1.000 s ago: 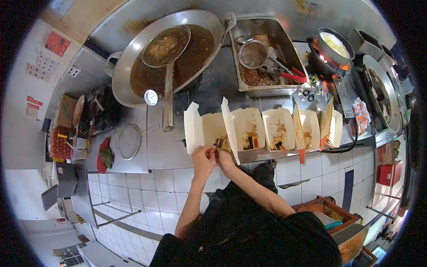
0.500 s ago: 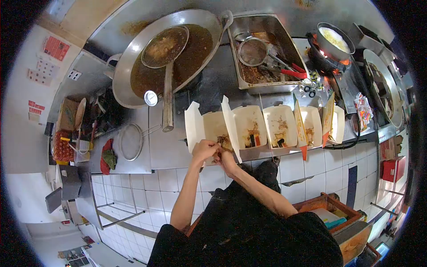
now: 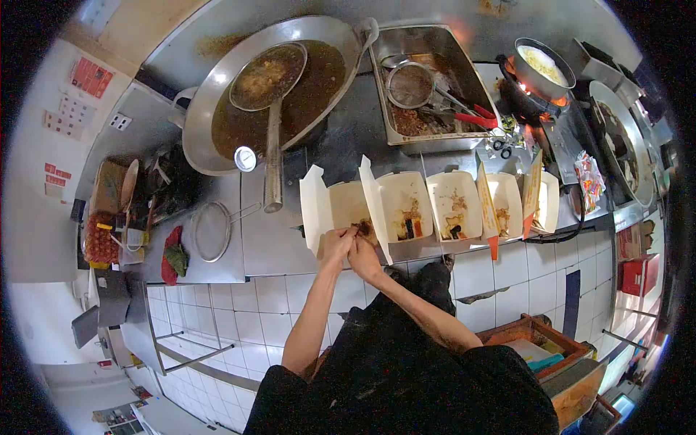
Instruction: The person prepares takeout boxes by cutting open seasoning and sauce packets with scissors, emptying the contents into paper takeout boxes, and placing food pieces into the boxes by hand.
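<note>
My left hand (image 3: 336, 245) and my right hand (image 3: 365, 257) meet at the front edge of the leftmost open carton (image 3: 339, 200). Fingers of both are closed together around something small and dark that I cannot make out. Brown sauce and dark bits lie in that carton just beyond my fingertips. To its right stands a second carton (image 3: 401, 190) with sauce and dark strips inside. A third carton (image 3: 452, 194) holds similar dark pieces. Two more cartons, (image 3: 502, 188) and the rightmost carton (image 3: 549, 199), stand further right, partly behind raised lids.
A large wok (image 3: 199, 123) of brown liquid holds a strainer (image 3: 273, 159). Beside it are a metal tray (image 3: 442, 140) with tongs and a pot (image 3: 542, 69) over flames. A round sieve (image 3: 212, 230) and a red cloth (image 3: 170, 268) lie left.
My hands have shifted slightly and drawn closer together, with the fingers pointing further into the leftmost carton. The cartons stand as before.
</note>
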Motion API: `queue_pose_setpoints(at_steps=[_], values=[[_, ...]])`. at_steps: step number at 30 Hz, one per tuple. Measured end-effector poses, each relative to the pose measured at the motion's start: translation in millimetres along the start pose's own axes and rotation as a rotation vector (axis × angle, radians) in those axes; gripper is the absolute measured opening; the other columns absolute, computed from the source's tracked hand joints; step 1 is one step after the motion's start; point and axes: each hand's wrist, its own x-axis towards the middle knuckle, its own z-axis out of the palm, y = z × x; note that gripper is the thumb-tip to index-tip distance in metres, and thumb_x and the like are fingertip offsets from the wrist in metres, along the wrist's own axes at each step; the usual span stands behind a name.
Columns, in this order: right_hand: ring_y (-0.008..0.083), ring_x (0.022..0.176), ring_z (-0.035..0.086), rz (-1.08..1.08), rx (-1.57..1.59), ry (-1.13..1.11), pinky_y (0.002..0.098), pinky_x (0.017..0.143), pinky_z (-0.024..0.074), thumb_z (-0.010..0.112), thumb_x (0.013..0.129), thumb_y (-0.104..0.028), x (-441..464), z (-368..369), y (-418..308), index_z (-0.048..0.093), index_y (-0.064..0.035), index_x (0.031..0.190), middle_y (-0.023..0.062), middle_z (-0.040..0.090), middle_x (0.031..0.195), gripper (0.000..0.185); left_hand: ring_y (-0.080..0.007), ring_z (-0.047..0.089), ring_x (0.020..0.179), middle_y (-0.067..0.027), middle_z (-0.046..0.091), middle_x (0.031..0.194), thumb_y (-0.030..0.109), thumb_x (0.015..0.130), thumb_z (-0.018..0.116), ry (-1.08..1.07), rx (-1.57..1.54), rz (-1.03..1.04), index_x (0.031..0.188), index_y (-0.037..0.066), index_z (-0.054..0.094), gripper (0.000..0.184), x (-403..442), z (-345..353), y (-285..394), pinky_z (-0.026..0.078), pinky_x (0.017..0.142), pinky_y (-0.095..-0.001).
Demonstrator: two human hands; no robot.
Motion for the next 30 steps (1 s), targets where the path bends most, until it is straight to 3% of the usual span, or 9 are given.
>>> queue_pose_setpoints(at_steps=[2,12,17,18,19,21,25,27,30], values=[[0.0471,0.083,0.061,-0.003,-0.04,-0.028,0.0523,0.075,0.0485,0.036,0.097,-0.023,1,0,2,0.058,0.0093,0.087,0.0325,0.061,0.083,0.041,-0.0144,0.06,0.078,-0.0068,0.068,0.086,0.023,0.087,0.061,-0.062,-0.252,0.035,0.097,-0.001,0.071,0.028,9,3,-14,0.047,0.071,-0.0265],[0.0459,0.084,0.061,-0.005,0.001,-0.028,0.0516,0.078,0.0471,0.035,0.098,-0.024,-2,7,12,0.058,0.0079,0.086,0.0318,0.062,0.085,0.041,-0.0143,0.06,0.081,-0.0063,0.068,0.091,0.025,0.089,0.06,-0.022,-0.255,0.034,0.092,-0.002,0.07,0.028,26,8,-36,0.047,0.07,-0.0275],[0.0383,0.069,0.06,0.269,0.232,-0.142,0.0469,0.068,0.0484,0.033,0.1,-0.037,-8,2,21,0.058,0.0036,0.095,0.0234,0.06,0.072,0.047,-0.0192,0.063,0.085,-0.0109,0.069,0.095,0.03,0.094,0.054,0.114,0.266,0.097,0.088,0.001,0.069,0.033,-38,-5,22,0.049,0.071,-0.0318],[0.0383,0.069,0.06,0.271,0.222,-0.14,0.0469,0.068,0.0484,0.033,0.1,-0.037,-9,-2,22,0.058,0.0036,0.095,0.0234,0.06,0.072,0.047,-0.0203,0.065,0.081,-0.0133,0.069,0.093,0.026,0.094,0.055,0.205,0.305,0.289,0.094,0.003,0.069,0.027,-21,1,-11,0.05,0.072,-0.0311],[0.0304,0.062,0.057,0.281,0.328,-0.182,0.0419,0.061,0.047,0.033,0.101,-0.035,-12,-4,23,0.056,0.0006,0.091,0.0173,0.057,0.068,0.044,-0.0203,0.065,0.081,-0.0133,0.069,0.093,0.026,0.094,0.055,0.205,0.296,0.288,0.094,0.003,0.069,0.027,-41,3,3,0.05,0.072,-0.0311],[0.0147,0.048,0.05,0.297,0.545,-0.274,0.032,0.047,0.0443,0.032,0.103,-0.033,-20,-3,23,0.053,-0.0053,0.084,0.005,0.05,0.06,0.04,-0.0195,0.065,0.077,-0.0139,0.068,0.089,0.019,0.093,0.058,0.553,-0.069,0.699,0.102,0.003,0.066,0.021,-90,6,37,0.051,0.072,-0.0298],[0.0131,0.048,0.048,0.284,0.671,-0.36,0.031,0.047,0.0417,0.034,0.102,-0.037,-28,-7,27,0.053,-0.005,0.084,0.0028,0.049,0.06,0.041,-0.0313,0.064,0.069,-0.0153,0.067,0.086,0.018,0.089,0.061,0.495,-0.13,0.744,0.103,0.004,0.063,0.02,-136,39,95,0.051,0.067,-0.0362],[0.0123,0.048,0.046,0.274,0.664,-0.373,0.0305,0.047,0.0405,0.035,0.102,-0.038,-32,-9,29,0.053,-0.0049,0.084,0.0016,0.049,0.06,0.042,-0.0358,0.065,0.074,-0.0192,0.066,0.085,0.012,0.086,0.06,0.279,0.135,0.581,0.098,-0.001,0.061,0.017,-134,69,107,0.051,0.068,-0.0395],[0.0111,0.049,0.044,0.226,0.608,-0.36,0.0298,0.046,0.0386,0.037,0.102,-0.041,-34,-6,37,0.053,-0.0047,0.085,-0.0001,0.048,0.06,0.043,-0.0354,0.066,0.082,-0.0216,0.067,0.093,0.005,0.085,0.054,0.288,0.58,0.632,0.095,-0.003,0.06,0.015,-83,116,84,0.052,0.069,-0.046]])
